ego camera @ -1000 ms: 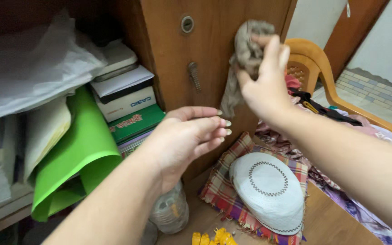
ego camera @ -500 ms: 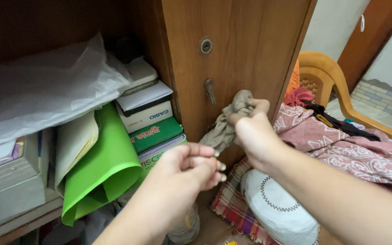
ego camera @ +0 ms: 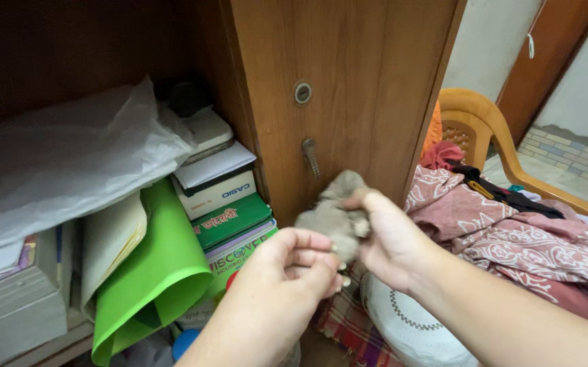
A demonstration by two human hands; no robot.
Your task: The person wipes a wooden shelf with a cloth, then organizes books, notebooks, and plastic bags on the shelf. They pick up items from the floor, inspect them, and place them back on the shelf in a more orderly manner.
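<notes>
Both hands bunch a grey-brown cloth [ego camera: 335,216] in front of the wooden cupboard door [ego camera: 348,88].

The right hand [ego camera: 392,245] has its grip closed around the cloth's right side, thumb on top, just below the door's small metal handle [ego camera: 310,156] and round lock [ego camera: 302,93]. The left hand [ego camera: 287,275] sits just left of and below the cloth, its fingers curled and its fingertips pinching the lower edge. Left of the door, a shelf holds stacked books [ego camera: 229,217], a rolled green sheet [ego camera: 154,272] and a clear plastic bag [ego camera: 63,156]. Right of the door lie pink patterned clothes [ego camera: 511,234] on a wooden chair [ego camera: 491,129]. Below the hands sits a white embroidered cap [ego camera: 409,326] on a checked fabric [ego camera: 348,329].
</notes>
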